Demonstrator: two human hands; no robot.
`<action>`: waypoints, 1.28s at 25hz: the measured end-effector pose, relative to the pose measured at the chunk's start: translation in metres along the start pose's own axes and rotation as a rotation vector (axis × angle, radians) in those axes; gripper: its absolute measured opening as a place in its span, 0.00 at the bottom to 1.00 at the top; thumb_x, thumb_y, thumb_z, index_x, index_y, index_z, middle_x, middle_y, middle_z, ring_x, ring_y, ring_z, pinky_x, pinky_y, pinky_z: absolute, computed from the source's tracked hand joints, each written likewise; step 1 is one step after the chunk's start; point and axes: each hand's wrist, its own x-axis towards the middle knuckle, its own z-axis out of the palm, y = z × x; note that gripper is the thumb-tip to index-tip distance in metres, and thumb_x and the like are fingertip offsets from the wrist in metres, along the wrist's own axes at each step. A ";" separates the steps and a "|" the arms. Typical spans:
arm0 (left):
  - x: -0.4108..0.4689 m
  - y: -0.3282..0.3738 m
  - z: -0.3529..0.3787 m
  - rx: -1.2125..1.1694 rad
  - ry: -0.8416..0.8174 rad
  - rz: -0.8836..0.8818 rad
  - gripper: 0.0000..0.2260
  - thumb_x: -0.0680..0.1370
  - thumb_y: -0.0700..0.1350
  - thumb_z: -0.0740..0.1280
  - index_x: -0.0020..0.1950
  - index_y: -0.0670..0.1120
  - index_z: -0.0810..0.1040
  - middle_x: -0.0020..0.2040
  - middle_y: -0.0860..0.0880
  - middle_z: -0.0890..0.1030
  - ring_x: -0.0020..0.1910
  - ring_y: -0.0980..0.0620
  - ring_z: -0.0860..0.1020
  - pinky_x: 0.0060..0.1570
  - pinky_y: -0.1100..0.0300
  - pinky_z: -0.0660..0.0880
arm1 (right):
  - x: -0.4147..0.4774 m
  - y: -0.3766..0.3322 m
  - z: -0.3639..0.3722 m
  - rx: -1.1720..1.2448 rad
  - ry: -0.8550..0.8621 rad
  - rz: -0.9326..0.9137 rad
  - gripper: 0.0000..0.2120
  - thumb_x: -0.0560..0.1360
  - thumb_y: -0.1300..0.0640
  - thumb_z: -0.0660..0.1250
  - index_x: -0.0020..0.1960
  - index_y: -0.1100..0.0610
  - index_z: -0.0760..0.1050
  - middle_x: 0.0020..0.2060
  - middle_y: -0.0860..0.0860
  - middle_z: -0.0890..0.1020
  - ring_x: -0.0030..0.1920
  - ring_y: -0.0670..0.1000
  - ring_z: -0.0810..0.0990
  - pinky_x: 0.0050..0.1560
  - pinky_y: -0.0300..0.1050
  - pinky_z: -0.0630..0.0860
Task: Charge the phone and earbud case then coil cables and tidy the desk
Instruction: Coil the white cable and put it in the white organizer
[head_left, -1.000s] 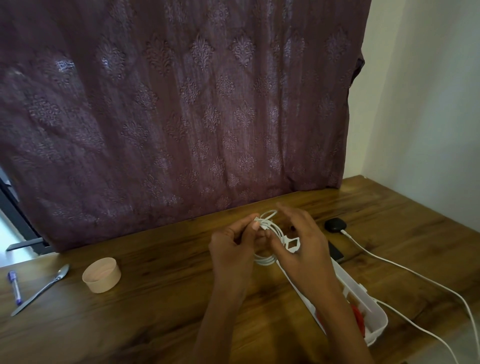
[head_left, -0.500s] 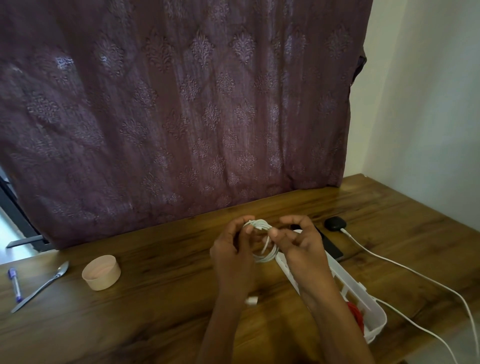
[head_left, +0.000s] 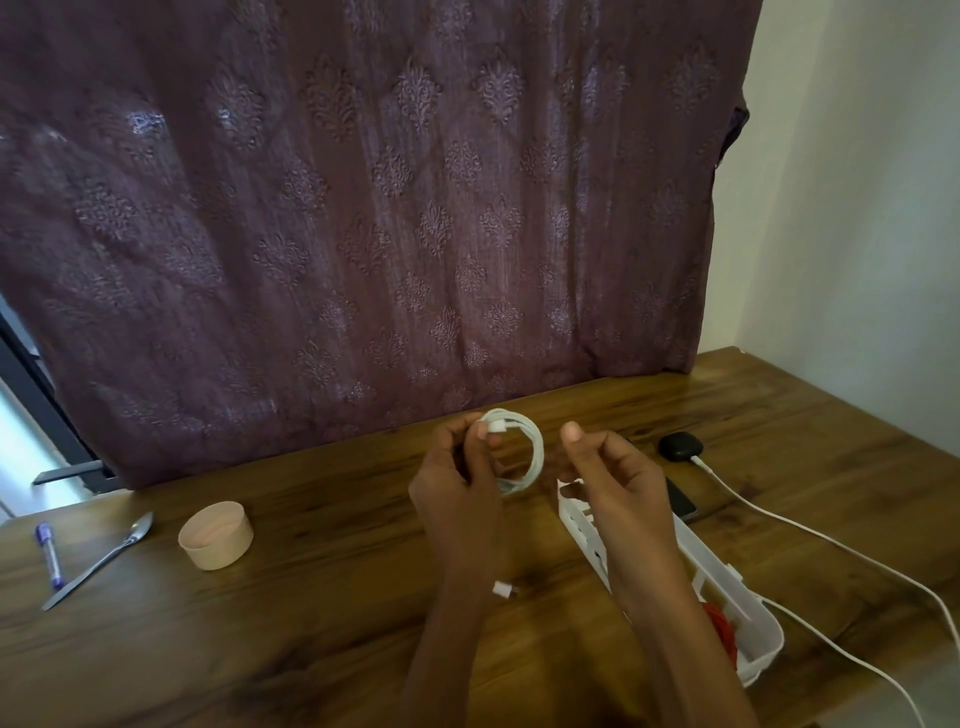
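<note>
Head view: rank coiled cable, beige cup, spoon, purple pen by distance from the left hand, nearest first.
1. coiled cable: held in the left hand itself.
2. beige cup: on the desk to the hand's left.
3. spoon: further left.
4. purple pen: far left, just past the spoon.

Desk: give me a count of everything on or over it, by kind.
Cables: 3 (coil, two lying loose)
Earbud case: 1
Phone: 1
Tray: 1
Red item in tray: 1
Cup: 1
Spoon: 1
Pen: 1
Total: 10
</note>
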 end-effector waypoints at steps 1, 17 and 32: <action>0.001 0.001 0.000 -0.003 0.005 0.001 0.08 0.77 0.39 0.63 0.44 0.51 0.76 0.31 0.60 0.77 0.31 0.67 0.77 0.30 0.76 0.69 | -0.002 -0.003 0.001 -0.047 -0.026 -0.043 0.16 0.64 0.43 0.69 0.38 0.57 0.80 0.35 0.59 0.80 0.36 0.49 0.77 0.41 0.42 0.76; 0.004 0.004 -0.011 -0.035 -0.087 -0.036 0.09 0.76 0.42 0.66 0.42 0.57 0.76 0.33 0.60 0.81 0.37 0.66 0.80 0.36 0.76 0.72 | 0.003 -0.006 0.004 -0.085 0.051 -0.048 0.17 0.73 0.52 0.68 0.37 0.67 0.75 0.28 0.61 0.74 0.30 0.51 0.74 0.36 0.47 0.76; 0.014 0.003 -0.004 -0.163 0.207 -0.235 0.04 0.74 0.45 0.68 0.42 0.55 0.79 0.41 0.51 0.84 0.42 0.56 0.82 0.44 0.62 0.76 | 0.001 0.002 0.003 0.107 -0.311 -0.156 0.13 0.64 0.56 0.72 0.49 0.54 0.82 0.43 0.51 0.86 0.48 0.48 0.83 0.46 0.34 0.78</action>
